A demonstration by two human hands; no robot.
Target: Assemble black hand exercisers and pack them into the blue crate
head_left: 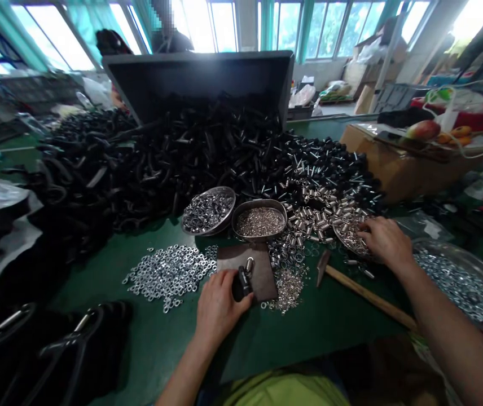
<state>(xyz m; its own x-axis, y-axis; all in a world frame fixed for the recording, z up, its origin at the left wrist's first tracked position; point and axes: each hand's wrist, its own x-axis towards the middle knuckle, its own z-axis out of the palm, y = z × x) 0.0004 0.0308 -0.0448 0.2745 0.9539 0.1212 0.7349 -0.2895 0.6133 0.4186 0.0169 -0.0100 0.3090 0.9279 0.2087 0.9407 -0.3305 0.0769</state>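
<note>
My left hand is closed around a small black part with a silver piece on top, held over a dark brown pad on the green table. My right hand reaches out to the right, fingers curled into a shallow metal dish of small silver pieces; what the fingertips hold is hidden. A hammer with a wooden handle lies between the two hands. Loose silver springs lie just beyond the right hand.
A huge heap of black parts spills from a tipped grey crate. Two metal bowls hold nuts and small silver bits. Washers are scattered left. A tray of silver parts and a cardboard box stand right. A person stands behind the crate.
</note>
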